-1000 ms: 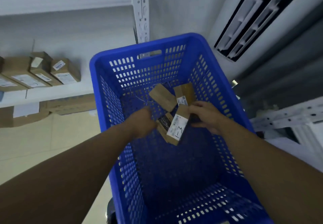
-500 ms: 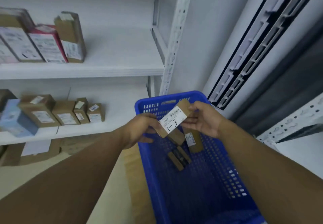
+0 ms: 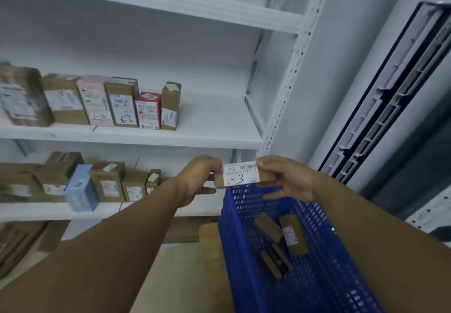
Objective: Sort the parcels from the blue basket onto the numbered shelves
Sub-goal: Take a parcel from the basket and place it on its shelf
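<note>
Over the blue basket (image 3: 244, 251), where three small parcels (image 3: 268, 227) lie, the left hand (image 3: 195, 178) and right hand (image 3: 288, 181) pinch the ends of a cardboard parcel (image 3: 241, 176) labelled 1-3, apparently being read, so next comes finding its shelf, likely not the middle shelf (image 3: 207, 137) beyond, holding 1-2 boxes (image 3: 98, 107).

- Site is reading as a parcel storeroom or sorting depot.
- Tiers of white steel shelving (image 3: 146, 137) are running along the wall, with a perforated upright (image 3: 290, 78) carrying the boards.
- Rows of cardboard parcels (image 3: 66, 100) are standing on the tiers, most of them bearing printed shipping labels.
- A pink parcel (image 3: 95, 102) is showing a handwritten "1-2", and a small cardboard parcel (image 3: 240, 174) is showing a barcode label with "1-3".
- A blue perforated basket (image 3: 234, 239) is holding more small parcels (image 3: 268, 227) beside the shelving.
</note>
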